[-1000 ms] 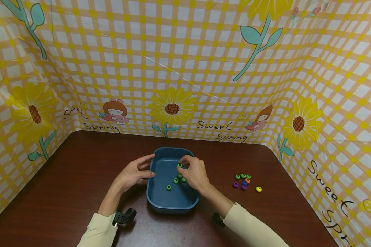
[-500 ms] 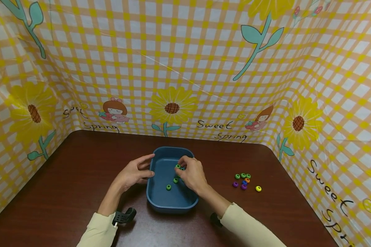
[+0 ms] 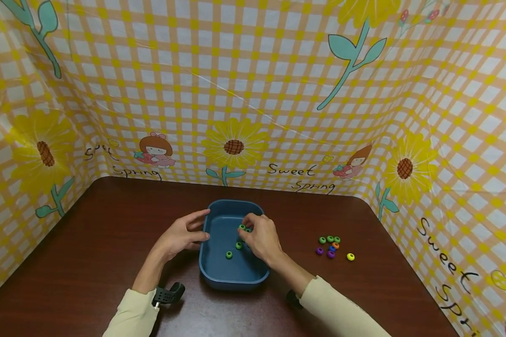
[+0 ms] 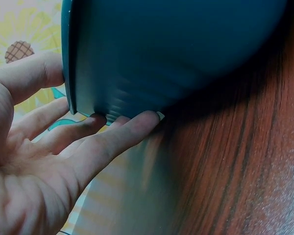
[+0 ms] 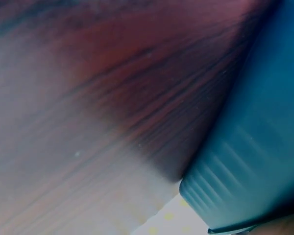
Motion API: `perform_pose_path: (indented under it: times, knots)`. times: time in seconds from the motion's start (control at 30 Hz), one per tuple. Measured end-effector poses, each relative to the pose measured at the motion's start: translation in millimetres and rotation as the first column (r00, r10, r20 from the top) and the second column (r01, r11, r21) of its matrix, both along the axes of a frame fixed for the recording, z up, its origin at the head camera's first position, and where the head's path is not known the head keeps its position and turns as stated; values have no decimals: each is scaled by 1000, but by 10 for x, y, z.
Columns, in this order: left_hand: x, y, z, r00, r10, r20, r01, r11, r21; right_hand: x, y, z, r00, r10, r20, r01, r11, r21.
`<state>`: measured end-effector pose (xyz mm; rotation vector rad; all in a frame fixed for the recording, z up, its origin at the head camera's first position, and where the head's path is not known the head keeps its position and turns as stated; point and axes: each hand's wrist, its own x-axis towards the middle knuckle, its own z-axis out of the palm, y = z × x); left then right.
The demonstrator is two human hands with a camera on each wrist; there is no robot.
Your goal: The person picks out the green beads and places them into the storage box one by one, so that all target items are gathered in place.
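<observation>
A blue rectangular tub [image 3: 232, 282] stands on the dark wooden table. My right hand [image 3: 263, 238] reaches over its right rim and pinches a green bead [image 3: 241, 227] between thumb and fingers. Close beside it, another green bead [image 3: 248, 230] shows partly behind the thumb. Two more green beads, a nearer one [image 3: 229, 255] and a farther one [image 3: 238, 245], lie on the tub's floor; the right hand hides part of that floor. Outstretched fingers of my left hand [image 3: 178, 238] rest against the tub's left side, and the left wrist view shows them along the outer wall [image 4: 122, 63].
To the right of the tub lies a loose group of beads: several green, orange [image 3: 335, 245], blue [image 3: 332, 248] and purple ones [image 3: 331, 255]. A yellow bead [image 3: 351, 257] sits a little apart. Checked cloth [image 3: 236, 93] walls in the table at the back and sides.
The right hand has shifted slightly left inside the tub with the pinched bead, and it now covers beads that showed earlier. The left hand has stayed in place.
</observation>
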<state>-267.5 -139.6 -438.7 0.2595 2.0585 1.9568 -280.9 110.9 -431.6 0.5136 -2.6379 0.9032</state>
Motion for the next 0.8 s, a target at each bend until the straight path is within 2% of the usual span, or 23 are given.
perform_pose_path:
  times: [0.8]
  knots:
    - [27,9,45,1000,-3,8,3,1000,-11,27,-7,1,999,22,-30,-20,997,78]
